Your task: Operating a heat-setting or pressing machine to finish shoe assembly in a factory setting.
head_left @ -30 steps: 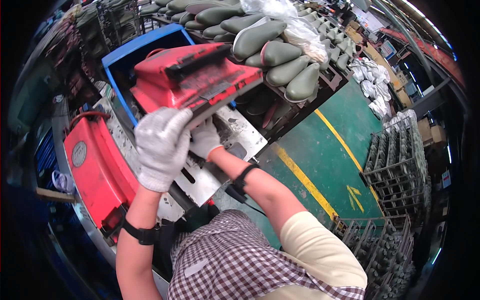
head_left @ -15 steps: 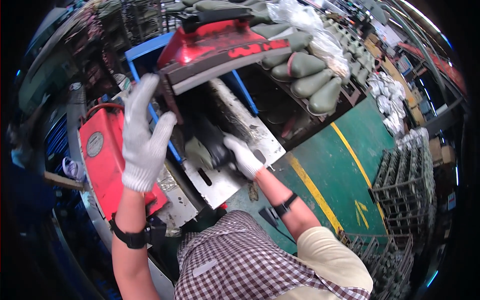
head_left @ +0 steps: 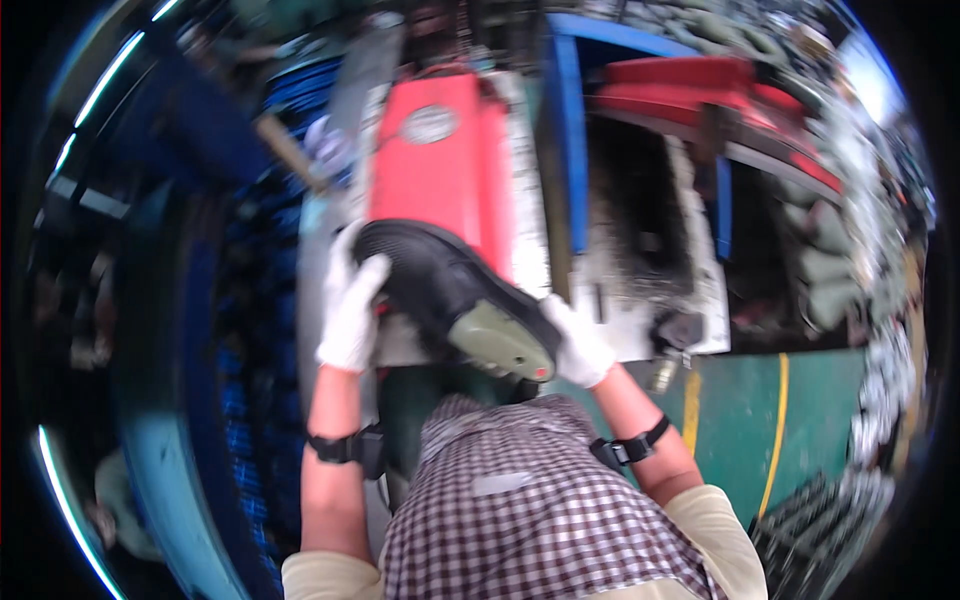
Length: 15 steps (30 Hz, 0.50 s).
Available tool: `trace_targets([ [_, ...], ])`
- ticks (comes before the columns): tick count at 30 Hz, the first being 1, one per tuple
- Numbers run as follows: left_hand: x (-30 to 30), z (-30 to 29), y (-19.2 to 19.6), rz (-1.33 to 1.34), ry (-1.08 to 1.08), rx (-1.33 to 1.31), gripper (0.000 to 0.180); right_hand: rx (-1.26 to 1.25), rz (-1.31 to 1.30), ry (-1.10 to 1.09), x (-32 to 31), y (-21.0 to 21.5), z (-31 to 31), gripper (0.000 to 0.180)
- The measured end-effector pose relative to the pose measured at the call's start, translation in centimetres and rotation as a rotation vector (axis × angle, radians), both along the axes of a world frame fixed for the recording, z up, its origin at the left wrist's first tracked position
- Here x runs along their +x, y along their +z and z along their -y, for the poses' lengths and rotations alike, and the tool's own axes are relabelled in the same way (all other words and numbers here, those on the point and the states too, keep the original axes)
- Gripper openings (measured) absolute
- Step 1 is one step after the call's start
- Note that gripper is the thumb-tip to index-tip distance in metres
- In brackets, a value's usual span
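Observation:
A black shoe [head_left: 425,275] is held between my two gloved hands, above the near end of a red machine cover. An olive-green shoe last [head_left: 498,338] with a small red dot shows in its opening. My left hand [head_left: 348,305], in a white knit glove, is closed round the shoe's far left end, thumb on top. My right hand [head_left: 578,343], gloved alike, grips the opposite end; most of its fingers are hidden behind the shoe. The shoe lies slanted, its green end nearer me. The picture is blurred by motion.
The red machine cover [head_left: 440,180] has a round pale plate. At right stands a press with a blue frame [head_left: 575,150], a red head [head_left: 680,85] and a dirty white bed [head_left: 710,310]. Several olive lasts [head_left: 825,270] sit farther right. Yellow lines [head_left: 778,430] mark the green floor.
The shoe has left the press bed and is now between both hands, over by the red cover. My left hand, raised and spread before, has closed on it. The view has turned left.

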<state>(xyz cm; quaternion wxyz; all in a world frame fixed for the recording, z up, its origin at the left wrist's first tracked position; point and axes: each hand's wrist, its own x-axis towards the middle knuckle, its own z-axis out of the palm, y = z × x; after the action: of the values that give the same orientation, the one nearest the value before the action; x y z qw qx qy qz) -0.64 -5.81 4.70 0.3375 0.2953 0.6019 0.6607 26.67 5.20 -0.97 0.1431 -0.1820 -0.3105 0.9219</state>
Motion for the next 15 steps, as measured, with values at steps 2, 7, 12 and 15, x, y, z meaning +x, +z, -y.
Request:
trace_targets([
  [2,-1.6,2.5,-1.2,0.152,0.02,0.112,0.066,-0.141,0.033,0.04,-1.4,-0.3,0.8,0.066],
  [7,-2.5,8.0,-1.4,0.087,0.088,0.148,0.078,0.003,0.04,0.155,-4.0,-3.8,2.1,0.071],
  [12,-2.6,11.8,-0.7,0.021,0.136,0.053,0.087,0.003,0.135,0.178,-5.1,-4.8,3.5,0.068],
  [15,-3.2,13.2,-0.6,-0.06,0.121,0.008,0.072,-0.006,0.093,0.113,-5.9,-4.4,4.4,0.059],
])
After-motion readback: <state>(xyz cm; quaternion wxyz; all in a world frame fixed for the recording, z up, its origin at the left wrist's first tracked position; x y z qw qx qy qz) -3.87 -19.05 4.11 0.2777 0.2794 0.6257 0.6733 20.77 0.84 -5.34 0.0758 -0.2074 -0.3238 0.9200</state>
